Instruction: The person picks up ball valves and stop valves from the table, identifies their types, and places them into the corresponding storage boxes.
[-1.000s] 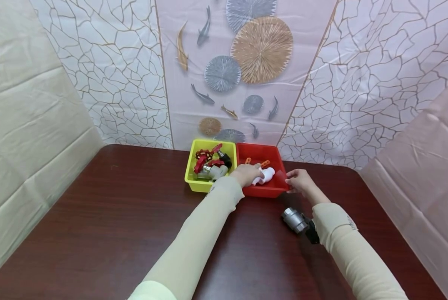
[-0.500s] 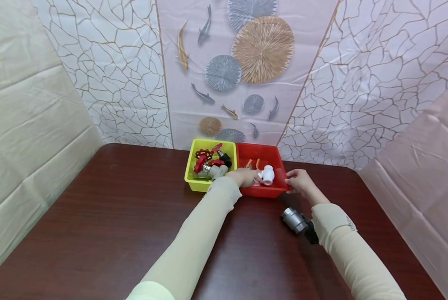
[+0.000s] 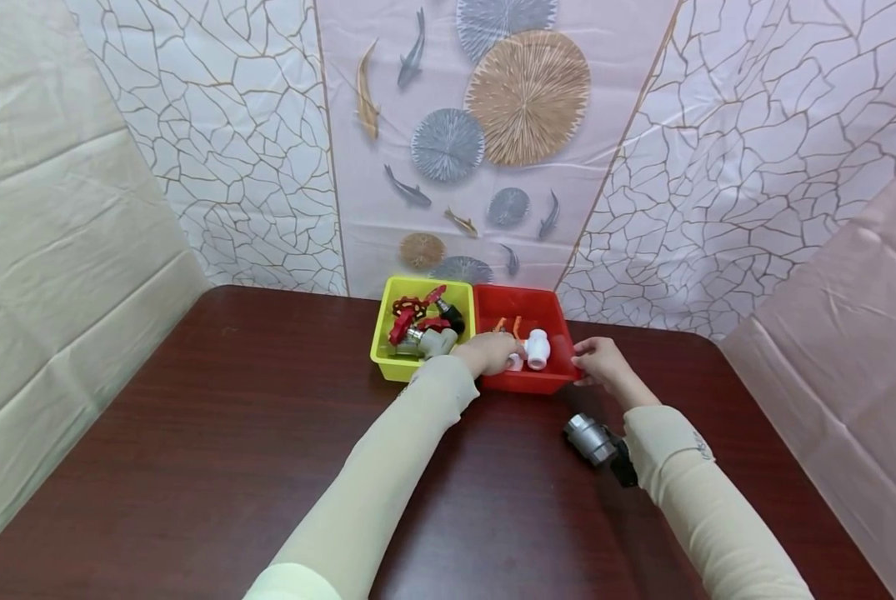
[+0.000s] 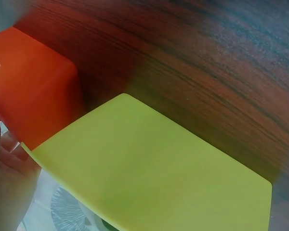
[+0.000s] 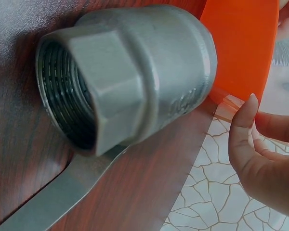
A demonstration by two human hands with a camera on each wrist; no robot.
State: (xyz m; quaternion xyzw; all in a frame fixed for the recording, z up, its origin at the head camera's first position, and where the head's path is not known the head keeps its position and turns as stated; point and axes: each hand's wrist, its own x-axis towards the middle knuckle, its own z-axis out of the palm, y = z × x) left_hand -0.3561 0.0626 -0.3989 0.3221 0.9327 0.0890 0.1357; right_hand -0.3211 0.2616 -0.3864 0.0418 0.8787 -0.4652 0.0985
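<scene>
My left hand (image 3: 488,353) reaches over the near left side of the red bin (image 3: 520,382), fingers bent down inside it. Right beside the fingertips are white plastic valve bodies (image 3: 538,350); I cannot tell whether the fingers grip one. Behind them, two orange handles (image 3: 518,327) stick up. In the left wrist view the left fingers (image 4: 19,163) are partly hidden behind the bin walls. My right hand (image 3: 600,362) pinches the red bin's right rim between thumb and finger. A metal ball valve (image 3: 590,439) lies on the table near the right forearm, its lever (image 5: 62,192) pointing away.
Against the red bin's left side stands a yellow bin (image 3: 392,372), holding several valves with red handwheels (image 3: 410,308). Both bins sit near the back edge of the dark wood table (image 3: 267,400). A patterned cloth (image 3: 267,167) hangs behind.
Compared with a second ago, the left hand has drawn slightly left. The white valve body has turned and lies uncovered, and the orange handles have shifted. The right hand stays put.
</scene>
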